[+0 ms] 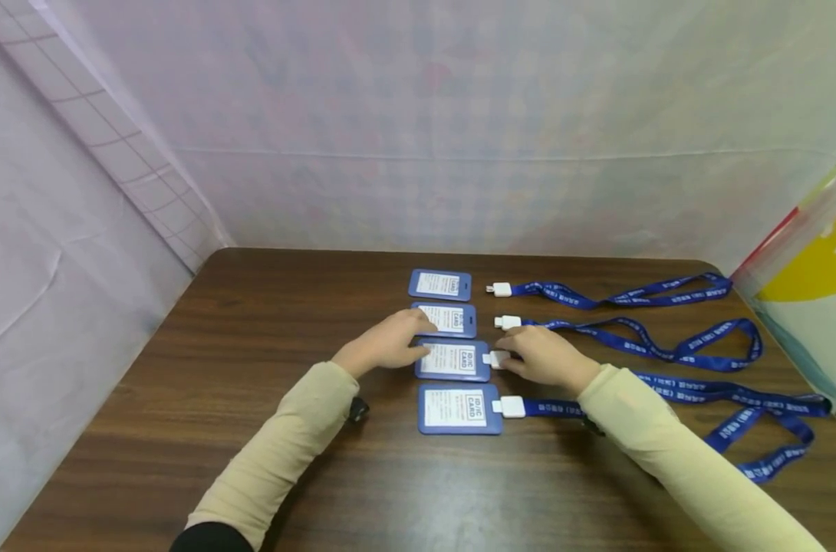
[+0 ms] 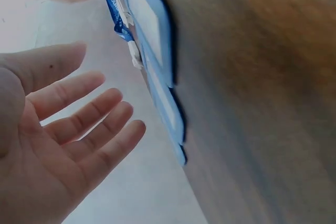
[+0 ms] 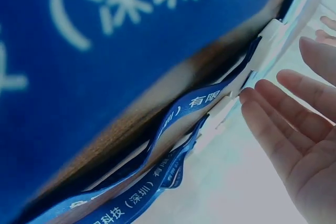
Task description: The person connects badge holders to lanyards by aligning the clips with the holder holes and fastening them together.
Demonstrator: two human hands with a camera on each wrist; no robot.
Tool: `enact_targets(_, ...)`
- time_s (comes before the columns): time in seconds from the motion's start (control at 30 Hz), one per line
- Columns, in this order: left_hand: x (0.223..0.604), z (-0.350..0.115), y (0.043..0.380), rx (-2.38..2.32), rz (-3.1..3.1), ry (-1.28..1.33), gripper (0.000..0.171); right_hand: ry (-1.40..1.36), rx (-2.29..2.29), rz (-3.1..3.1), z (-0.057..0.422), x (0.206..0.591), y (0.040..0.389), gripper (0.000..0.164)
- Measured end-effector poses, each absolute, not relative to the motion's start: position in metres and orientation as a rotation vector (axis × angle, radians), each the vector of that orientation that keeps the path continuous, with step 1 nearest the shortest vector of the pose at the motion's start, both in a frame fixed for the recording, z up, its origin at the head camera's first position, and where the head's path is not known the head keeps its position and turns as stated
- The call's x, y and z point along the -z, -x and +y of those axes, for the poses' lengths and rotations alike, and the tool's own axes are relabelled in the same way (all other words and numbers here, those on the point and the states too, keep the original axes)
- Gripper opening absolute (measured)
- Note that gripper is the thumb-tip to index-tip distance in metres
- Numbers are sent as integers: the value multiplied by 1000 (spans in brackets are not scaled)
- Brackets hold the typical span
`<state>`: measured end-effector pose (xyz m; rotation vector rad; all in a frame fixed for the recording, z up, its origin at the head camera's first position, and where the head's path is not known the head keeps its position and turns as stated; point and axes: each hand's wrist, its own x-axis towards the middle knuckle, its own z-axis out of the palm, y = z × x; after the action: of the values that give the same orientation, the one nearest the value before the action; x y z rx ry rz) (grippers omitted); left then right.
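Observation:
Several blue ID card holders lie in a column on the brown table. My left hand (image 1: 390, 341) hovers over the left ends of the two middle holders, the nearer (image 1: 452, 364) and the farther (image 1: 452, 320); its fingers are spread with nothing between them in the left wrist view. Beside the white clip (image 1: 498, 359) at the nearer one's right end is my right hand (image 1: 545, 356), its fingers loosely extended and apparently clear of the clip. That clip meets the holder, as does the clip (image 1: 512, 407) of the front holder (image 1: 459, 410).
The farthest holder (image 1: 440, 284) and its lanyard's clip (image 1: 502, 289) lie apart. Another clip (image 1: 508, 323) is separate from the farther middle holder. Blue printed lanyards (image 1: 718, 356) stretch to the right, some under the right forearm. A pale curtain (image 1: 425, 153) hangs behind the table (image 1: 218, 345).

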<state>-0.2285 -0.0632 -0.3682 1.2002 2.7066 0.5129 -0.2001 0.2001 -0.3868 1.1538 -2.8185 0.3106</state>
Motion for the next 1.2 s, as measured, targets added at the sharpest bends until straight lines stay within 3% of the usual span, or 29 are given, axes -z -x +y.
enact_targets(0.47,368,-75,219,-756,2796,-1127,24,-1052,-327,-2777,203,379,191,9)
enact_targets(1.2,364,-84,209,-804,2889,-1136,15,-950,-434,-2851,208,368,194,20)
